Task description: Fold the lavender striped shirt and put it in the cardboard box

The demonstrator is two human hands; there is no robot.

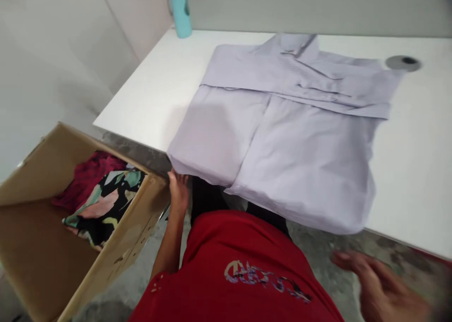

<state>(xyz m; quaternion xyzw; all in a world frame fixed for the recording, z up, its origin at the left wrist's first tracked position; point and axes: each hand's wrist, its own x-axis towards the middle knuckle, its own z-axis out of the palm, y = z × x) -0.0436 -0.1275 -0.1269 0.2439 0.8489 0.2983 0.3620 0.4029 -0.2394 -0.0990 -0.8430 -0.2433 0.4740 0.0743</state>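
A pale lilac-grey shirt (pixel 303 148) lies spread on the white table, its collar toward the far side and its upper part folded across in a band. The lower edge hangs over the table's near side. At the near left corner of the fabric, my left hand (pixel 179 192) grips the hem, with the fingertips partly hidden beneath the cloth. My right hand (pixel 379 284) is off the near edge at the lower right, away from the shirt. It is slightly blurred, holds nothing, and its thumb and fingers are apart.
An open cardboard box (pixel 116 261) stands at the left, below table height. Inside lie a floral garment (pixel 106 209) and a dark red one (pixel 84 176). A turquoise bottle (pixel 181 11) stands at the back left of the table (pixel 141 91). A round grey cable grommet (pixel 402 63) is at the back right.
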